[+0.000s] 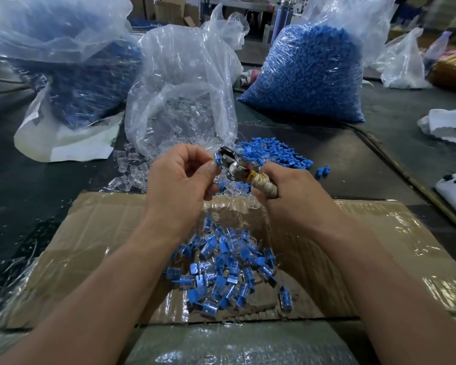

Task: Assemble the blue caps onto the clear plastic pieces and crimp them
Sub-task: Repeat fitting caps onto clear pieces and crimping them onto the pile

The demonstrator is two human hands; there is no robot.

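Nothing here can be read. The white sack (63, 146) at ten o'clock on the table (353, 164) bears a faint grey marking near its edge, too blurred to make out.

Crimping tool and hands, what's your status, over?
Right hand grips the crimping tool by its wrapped handle. Left hand pinches a blue-capped piece at its jaws. Nothing blocking; finished pieces piled in the cardboard box.

Blue cap (218, 161) mostly hidden, tiny.
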